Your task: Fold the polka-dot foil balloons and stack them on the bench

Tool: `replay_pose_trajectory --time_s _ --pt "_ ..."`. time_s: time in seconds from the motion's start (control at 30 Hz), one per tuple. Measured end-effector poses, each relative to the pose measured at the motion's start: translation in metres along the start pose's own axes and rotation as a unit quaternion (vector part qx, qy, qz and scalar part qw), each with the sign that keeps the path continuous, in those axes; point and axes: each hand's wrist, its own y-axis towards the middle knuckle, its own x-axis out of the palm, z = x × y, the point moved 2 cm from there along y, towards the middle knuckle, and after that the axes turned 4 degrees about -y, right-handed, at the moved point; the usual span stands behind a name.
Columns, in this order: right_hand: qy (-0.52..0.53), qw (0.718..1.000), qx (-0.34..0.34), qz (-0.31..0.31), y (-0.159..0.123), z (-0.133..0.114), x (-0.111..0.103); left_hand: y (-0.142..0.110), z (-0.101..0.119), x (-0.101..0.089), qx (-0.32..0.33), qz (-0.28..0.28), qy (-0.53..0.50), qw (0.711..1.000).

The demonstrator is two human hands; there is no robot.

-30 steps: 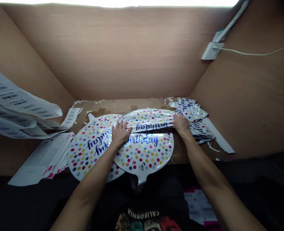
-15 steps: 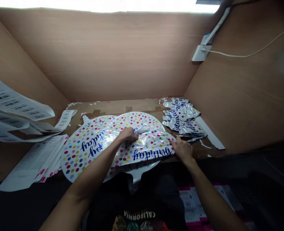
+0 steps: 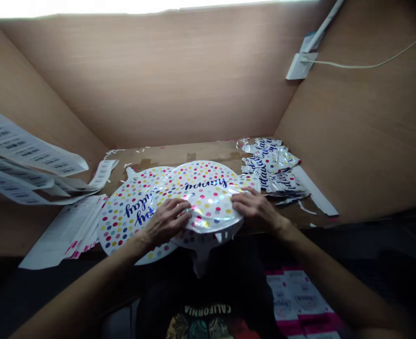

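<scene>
"Since the foil looks slick, how would you handle this fold well?"

"I'd let the desk [image 3: 165, 153] bear the layers, and keep the round balloon [image 3: 114, 226] at ten o'clock from sliding along underneath. Then I'd draw both sides of the folded balloon [image 3: 211, 202] evenly, press trapped air out from its middle, and run light fingertips along the crease. Uneven pulling could skew it."

"And where is it now?"

"In front of the person's chest at twelve o'clock, on top of other flat foil. The pile of folded balloons [image 3: 273, 167] lies apart, around two o'clock."

"What about the fingers?"

"The left hand [image 3: 168, 219] has its fingers bent round one side, so the folded part sits at their three o'clock. The right hand [image 3: 255, 207] has its fingers curled on the opposite side, with the foil at their nine o'clock. Both seem to be gripping it, touching, though how hard the thumbs pinch I cannot tell."
</scene>
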Motion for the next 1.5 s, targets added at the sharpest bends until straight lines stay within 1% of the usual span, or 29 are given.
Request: replay_pose_trajectory --time_s 0.07,0.13,0.2,0.27,0.3,0.37,0.43,0.47,0.5,0.53,0.6,0.67,0.73,0.77,0.8,0.83,0.87,0.9,0.93,0.97,1.0,1.07,1.13,1.17,1.27,1.33,1.37,1.47,1.5 --pt "0.013 1.0 0.004 -0.022 -0.026 -0.014 0.041 -0.033 0.005 0.027 -0.043 -0.041 -0.03 0.998" --pt "0.034 0.999 0.019 -0.033 -0.048 -0.018 0.076 -0.059 0.006 0.052 -0.085 -0.066 -0.081 0.991" --pt "0.054 0.996 0.061 -0.034 -0.06 -0.015 0.095 -0.071 0.002 0.067 -0.139 -0.077 -0.131 0.979" --pt "0.06 0.985 0.157 -0.038 -0.06 -0.007 0.1 -0.069 -0.011 0.072 -0.237 -0.08 -0.148 0.957" --pt "0.048 0.973 0.222 -0.047 -0.056 -0.003 0.098 -0.064 -0.019 0.071 -0.295 -0.089 -0.146 0.94" --pt "-0.004 0.936 0.34 -0.087 -0.045 0.005 0.093 -0.047 -0.036 0.069 -0.39 -0.144 -0.118 0.902" --pt "-0.063 0.904 0.398 -0.14 -0.032 0.007 0.09 -0.024 -0.048 0.068 -0.433 -0.212 -0.077 0.873" --pt "-0.082 0.896 0.405 -0.163 -0.026 0.007 0.089 -0.01 -0.052 0.068 -0.438 -0.228 -0.055 0.868" --pt "-0.092 0.892 0.404 -0.179 -0.022 0.006 0.089 0.004 -0.055 0.069 -0.434 -0.225 -0.035 0.872" --pt "-0.098 0.891 0.401 -0.189 -0.019 0.006 0.09 0.02 -0.057 0.071 -0.422 -0.208 -0.027 0.882" --pt "-0.099 0.893 0.395 -0.194 -0.016 0.005 0.091 0.053 -0.056 0.078 -0.39 -0.183 -0.065 0.9" --pt "-0.09 0.896 0.389 -0.194 -0.018 0.006 0.09 0.08 -0.055 0.09 -0.384 -0.217 -0.178 0.879" --pt "-0.065 0.901 0.389 -0.179 -0.023 0.008 0.087 0.098 -0.053 0.098 -0.393 -0.262 -0.279 0.836" --pt "-0.052 0.905 0.395 -0.147 -0.026 0.009 0.083 0.103 -0.052 0.099 -0.393 -0.276 -0.304 0.823" --pt "-0.043 0.907 0.408 -0.09 -0.029 0.009 0.079 0.104 -0.05 0.098 -0.389 -0.277 -0.326 0.816" --pt "-0.035 0.903 0.428 -0.01 -0.032 0.008 0.075 0.103 -0.048 0.095 -0.382 -0.265 -0.359 0.81" --pt "-0.021 0.888 0.452 0.084 -0.035 0.006 0.071 0.099 -0.045 0.092 -0.374 -0.239 -0.411 0.797" --pt "0.011 0.862 0.477 0.174 -0.036 0.003 0.07 0.094 -0.041 0.087 -0.367 -0.202 -0.478 0.772" --pt "0.073 0.831 0.498 0.237 -0.036 -0.001 0.071 0.088 -0.036 0.082 -0.36 -0.153 -0.549 0.738" --pt "0.169 0.8 0.512 0.262 -0.032 -0.006 0.075 0.082 -0.03 0.078 -0.355 -0.098 -0.611 0.701" --pt "0.29 0.768 0.514 0.249 -0.026 -0.012 0.082 0.075 -0.024 0.073 -0.353 -0.044 -0.655 0.667" --pt "0.526 0.687 0.474 0.163 -0.008 -0.026 0.094 0.063 -0.01 0.067 -0.363 0.037 -0.69 0.624" --pt "0.659 0.615 0.418 0.113 0.007 -0.038 0.096 0.054 0.003 0.063 -0.388 0.084 -0.696 0.598" --pt "0.687 0.594 0.402 0.119 0.012 -0.041 0.094 0.049 0.007 0.062 -0.4 0.099 -0.696 0.588" --pt "0.707 0.566 0.392 0.161 0.017 -0.041 0.084 0.039 0.015 0.062 -0.418 0.132 -0.688 0.578" --pt "0.7 0.564 0.406 0.165 0.016 -0.039 0.08 0.035 0.015 0.065 -0.423 0.146 -0.683 0.578" --pt "0.696 0.565 0.413 0.163 0.016 -0.038 0.08 0.033 0.015 0.066 -0.428 0.155 -0.684 0.57" --pt "0.695 0.564 0.408 0.18 0.02 -0.033 0.086 0.028 0.017 0.069 -0.444 0.172 -0.711 0.517" --pt "0.697 0.563 0.4 0.19 0.022 -0.03 0.089 0.025 0.02 0.07 -0.447 0.161 -0.719 0.507"
